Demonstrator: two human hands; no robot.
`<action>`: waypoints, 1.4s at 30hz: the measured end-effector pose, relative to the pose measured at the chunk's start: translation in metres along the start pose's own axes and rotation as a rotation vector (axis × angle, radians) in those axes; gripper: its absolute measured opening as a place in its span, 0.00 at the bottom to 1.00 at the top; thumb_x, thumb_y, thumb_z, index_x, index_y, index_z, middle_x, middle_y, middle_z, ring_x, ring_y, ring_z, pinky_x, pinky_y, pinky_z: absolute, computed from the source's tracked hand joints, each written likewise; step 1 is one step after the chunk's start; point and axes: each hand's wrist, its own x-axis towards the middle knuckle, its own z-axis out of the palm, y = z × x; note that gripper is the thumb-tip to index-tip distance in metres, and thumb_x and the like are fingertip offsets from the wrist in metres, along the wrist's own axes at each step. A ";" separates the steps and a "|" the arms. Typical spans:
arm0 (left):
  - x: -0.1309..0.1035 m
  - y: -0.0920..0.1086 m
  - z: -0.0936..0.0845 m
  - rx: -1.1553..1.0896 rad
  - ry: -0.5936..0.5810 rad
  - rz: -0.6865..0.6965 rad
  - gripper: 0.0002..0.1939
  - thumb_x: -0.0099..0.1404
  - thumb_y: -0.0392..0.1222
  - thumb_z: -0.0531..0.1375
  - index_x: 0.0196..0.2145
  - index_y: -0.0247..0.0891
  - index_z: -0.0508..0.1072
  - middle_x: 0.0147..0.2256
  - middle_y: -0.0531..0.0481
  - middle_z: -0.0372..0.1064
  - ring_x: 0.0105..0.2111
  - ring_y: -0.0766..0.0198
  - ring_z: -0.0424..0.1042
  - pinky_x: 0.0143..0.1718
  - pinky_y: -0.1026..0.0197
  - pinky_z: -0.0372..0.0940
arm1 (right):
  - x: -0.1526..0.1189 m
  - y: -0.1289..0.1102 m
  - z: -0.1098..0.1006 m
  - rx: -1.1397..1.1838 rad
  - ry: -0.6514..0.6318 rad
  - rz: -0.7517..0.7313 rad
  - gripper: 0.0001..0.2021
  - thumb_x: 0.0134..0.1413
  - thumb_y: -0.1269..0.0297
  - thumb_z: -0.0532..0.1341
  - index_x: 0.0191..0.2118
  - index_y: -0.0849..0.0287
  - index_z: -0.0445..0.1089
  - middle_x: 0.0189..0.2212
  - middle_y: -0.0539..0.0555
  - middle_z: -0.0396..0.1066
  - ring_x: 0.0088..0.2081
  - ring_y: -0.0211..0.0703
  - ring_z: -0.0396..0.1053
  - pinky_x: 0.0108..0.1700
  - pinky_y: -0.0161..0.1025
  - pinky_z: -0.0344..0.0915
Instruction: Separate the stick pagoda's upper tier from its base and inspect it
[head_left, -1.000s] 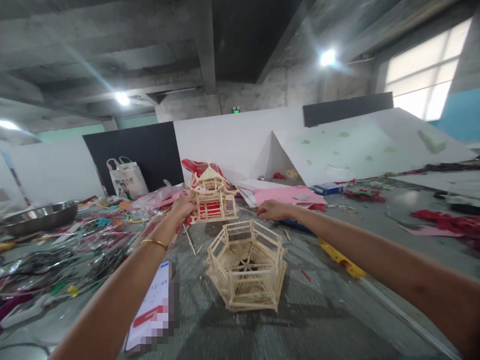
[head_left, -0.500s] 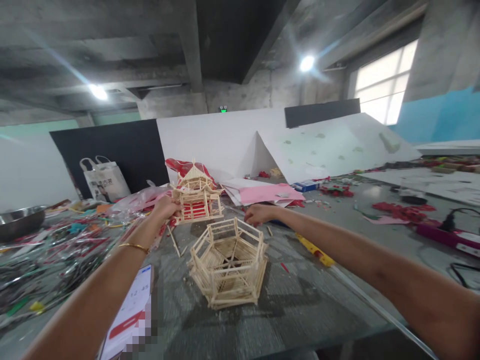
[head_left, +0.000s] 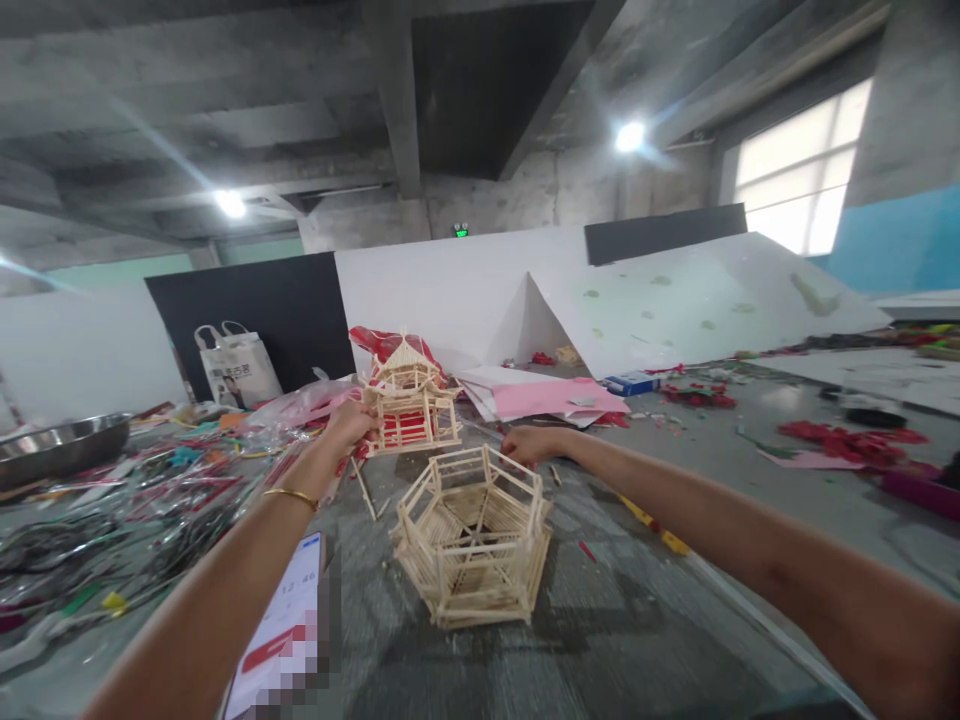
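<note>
My left hand is closed at the left edge of a small pavilion model made of thin wooden sticks, which stands upright with a pointed roof. Its fingertips are partly hidden against the model. In front stands a hexagonal stick frame, open at the top, with a slatted floor and low railings. Just behind its far right side, my right hand has its fingers bent down and pressed together near the tabletop. Whatever may be between those fingers is too small or hidden to see.
A phone showing a timer lies by my left forearm. Tangled wires and plastic bags cover the left, near a metal bowl. Pink paper lies behind. A yellow tool with a cord is under my right forearm.
The whole view has shifted slightly, so things sit a little further right and lower. My right fingers point more downward now. My left hand stays at the pavilion model.
</note>
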 end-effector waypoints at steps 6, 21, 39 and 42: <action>0.000 0.002 0.001 -0.013 0.032 -0.026 0.06 0.51 0.36 0.63 0.25 0.32 0.69 0.14 0.54 0.64 0.14 0.71 0.64 0.15 0.71 0.56 | -0.001 -0.001 -0.001 0.072 -0.038 0.009 0.09 0.41 0.66 0.58 0.28 0.65 0.73 0.20 0.50 0.69 0.24 0.37 0.66 0.27 0.32 0.64; -0.002 0.002 0.001 -0.015 0.030 0.002 0.03 0.53 0.33 0.60 0.23 0.32 0.69 0.12 0.55 0.63 0.12 0.72 0.62 0.14 0.72 0.54 | 0.029 -0.009 -0.011 0.487 0.012 -0.009 0.06 0.43 0.69 0.57 0.30 0.64 0.69 0.23 0.51 0.72 0.26 0.38 0.70 0.29 0.33 0.67; -0.001 -0.005 -0.002 -0.077 0.007 -0.020 0.04 0.52 0.33 0.61 0.25 0.32 0.69 0.14 0.56 0.63 0.13 0.73 0.61 0.14 0.71 0.55 | 0.061 -0.022 0.017 0.891 -0.015 -0.071 0.07 0.50 0.73 0.54 0.24 0.63 0.60 0.20 0.49 0.64 0.29 0.37 0.67 0.42 0.40 0.66; -0.001 -0.005 -0.002 -0.085 0.002 -0.024 0.03 0.53 0.33 0.61 0.26 0.32 0.69 0.14 0.56 0.62 0.13 0.73 0.61 0.14 0.71 0.55 | 0.060 -0.025 0.018 0.918 -0.022 -0.085 0.05 0.49 0.74 0.54 0.24 0.63 0.60 0.21 0.50 0.65 0.29 0.38 0.67 0.42 0.40 0.66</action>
